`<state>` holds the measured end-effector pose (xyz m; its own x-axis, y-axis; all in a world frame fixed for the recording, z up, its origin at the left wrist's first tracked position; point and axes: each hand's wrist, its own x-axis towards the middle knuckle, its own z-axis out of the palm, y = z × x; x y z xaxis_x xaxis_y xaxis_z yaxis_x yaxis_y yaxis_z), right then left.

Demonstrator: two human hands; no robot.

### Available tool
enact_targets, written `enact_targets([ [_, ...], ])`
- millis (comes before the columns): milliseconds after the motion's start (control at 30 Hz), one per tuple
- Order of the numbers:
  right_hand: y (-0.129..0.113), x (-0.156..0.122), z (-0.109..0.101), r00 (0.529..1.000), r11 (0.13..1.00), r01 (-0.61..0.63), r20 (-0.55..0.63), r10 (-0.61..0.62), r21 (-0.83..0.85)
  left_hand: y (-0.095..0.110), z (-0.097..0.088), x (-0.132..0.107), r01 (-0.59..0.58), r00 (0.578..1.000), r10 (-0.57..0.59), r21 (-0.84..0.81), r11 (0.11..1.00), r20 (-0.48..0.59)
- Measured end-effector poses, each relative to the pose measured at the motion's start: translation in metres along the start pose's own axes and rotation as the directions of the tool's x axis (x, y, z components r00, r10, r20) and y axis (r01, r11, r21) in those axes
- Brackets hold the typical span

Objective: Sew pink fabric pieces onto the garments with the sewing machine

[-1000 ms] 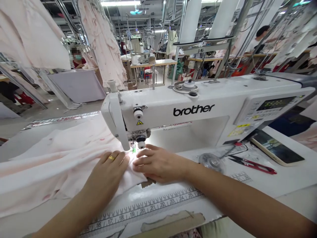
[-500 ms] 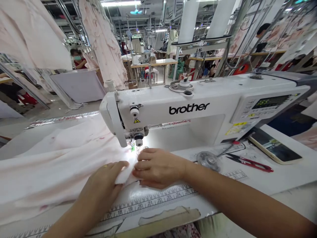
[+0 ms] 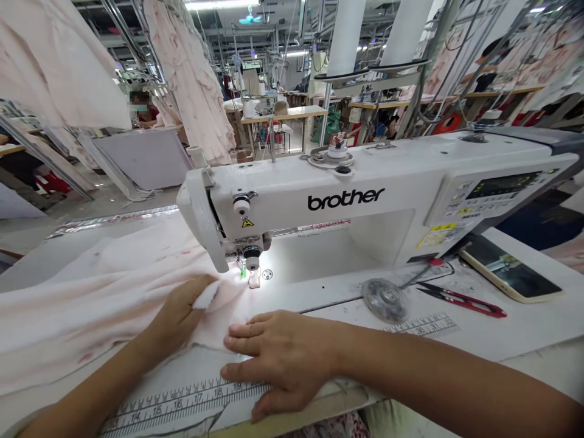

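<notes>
Pale pink fabric with faint reddish marks spreads over the left of the machine table and runs up to the lit needle area. My left hand is closed on a fold of it, left of and in front of the presser foot. Flat near the front edge, fingers apart, my right hand touches the fabric's edge with its fingertips and covers part of the printed ruler. The white sewing machine stands just behind both hands.
On the right lie red thread snips, a phone and a clear round disc on a stand. Two white thread cones rise behind the machine. Pink garments hang at the back left, where a person sits.
My left hand has moved up and left, lifting a fabric fold. My right hand has drawn back toward the front edge and spread its fingers, uncovering the plate beside the needle.
</notes>
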<state>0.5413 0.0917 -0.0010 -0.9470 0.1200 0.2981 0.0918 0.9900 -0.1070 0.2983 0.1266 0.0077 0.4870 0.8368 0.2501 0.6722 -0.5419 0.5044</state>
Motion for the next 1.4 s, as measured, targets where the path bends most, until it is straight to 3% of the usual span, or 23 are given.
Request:
enact_targets([
  [100, 0.007, -0.001, -0.003, 0.999, 0.996, -0.020, -0.025, 0.022, 0.081, 0.000, -0.008, 0.001, 0.025, 0.999, -0.025, -0.011, 1.000, 0.020],
  [167, 0.013, -0.002, -0.004, 0.993, 0.993, -0.091, -0.067, 0.096, 0.075, 0.005, -0.010, 0.004, -0.030, 0.997, 0.028, 0.029, 0.999, 0.073],
  [267, 0.023, -0.003, -0.005, 0.971, 0.977, -0.211, -0.107, 0.211, 0.018, 0.014, -0.010, 0.011, -0.100, 0.987, 0.078, 0.157, 0.982, 0.143],
  [433, 0.031, -0.004, -0.007, 0.976, 0.976, -0.215, -0.023, 0.216, 0.033, 0.014, -0.006, 0.019, -0.085, 0.982, 0.002, 0.427, 0.900, 0.191],
  [533, 0.030, -0.002, -0.009, 0.977, 0.977, -0.213, 0.016, 0.213, 0.029, 0.012, -0.004, 0.016, -0.251, 0.968, 0.213, 0.540, 0.803, 0.132],
  [633, 0.030, 0.000, -0.012, 0.979, 0.979, -0.200, 0.036, 0.199, 0.029, 0.019, -0.002, 0.014, -0.418, 0.876, 0.473, 0.644, 0.641, 0.097],
  [733, 0.030, 0.000, -0.014, 0.981, 0.981, -0.191, 0.037, 0.190, 0.020, 0.025, 0.002, 0.013, -0.476, 0.815, 0.568, 0.694, 0.539, 0.118],
  [800, 0.031, 0.000, -0.015, 0.982, 0.983, -0.182, 0.042, 0.181, 0.017, 0.024, 0.006, 0.013, -0.513, 0.799, 0.584, 0.667, 0.540, 0.141],
  [867, 0.031, 0.000, -0.014, 0.984, 0.985, -0.174, 0.040, 0.173, 0.013, 0.021, 0.010, 0.013, -0.526, 0.813, 0.564, 0.599, 0.605, 0.145],
  [1000, 0.028, -0.001, -0.012, 0.986, 0.986, -0.168, 0.021, 0.168, 0.001, 0.017, 0.011, 0.009, -0.451, 0.887, 0.438, 0.486, 0.749, 0.148],
  [1200, 0.024, -0.003, -0.011, 0.984, 0.985, -0.173, 0.031, 0.174, -0.025, 0.022, 0.009, 0.005, -0.421, 0.905, 0.386, 0.496, 0.760, 0.178],
  [1400, 0.025, -0.002, -0.014, 0.976, 0.976, -0.211, 0.042, 0.213, -0.045, 0.009, 0.019, 0.009, -0.359, 0.931, 0.331, 0.565, 0.743, 0.155],
])
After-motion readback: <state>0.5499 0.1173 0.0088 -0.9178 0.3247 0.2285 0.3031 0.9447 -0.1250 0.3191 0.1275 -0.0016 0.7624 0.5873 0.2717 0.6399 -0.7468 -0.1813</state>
